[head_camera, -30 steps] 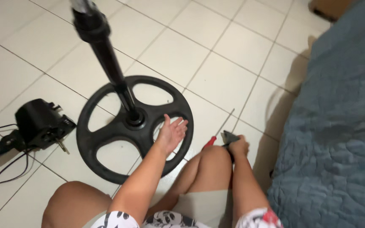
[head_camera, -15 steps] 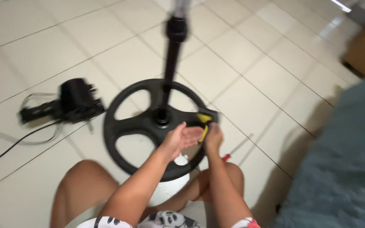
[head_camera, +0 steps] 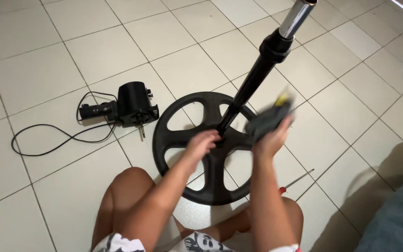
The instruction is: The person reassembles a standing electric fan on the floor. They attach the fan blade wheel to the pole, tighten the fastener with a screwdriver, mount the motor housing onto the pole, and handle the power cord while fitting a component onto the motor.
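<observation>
I steady the round black spoked base (head_camera: pixel 213 154) with my left hand (head_camera: pixel 201 143) gripping its hub — my right hand (head_camera: pixel 271 140), at three o'clock, holds blurred dark pliers (head_camera: pixel 269 117).

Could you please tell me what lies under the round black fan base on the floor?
Pale floor tiles show through the openings of the round black fan base. The left hand rests on its hub; anything beneath the spokes and rim is hidden.
</observation>
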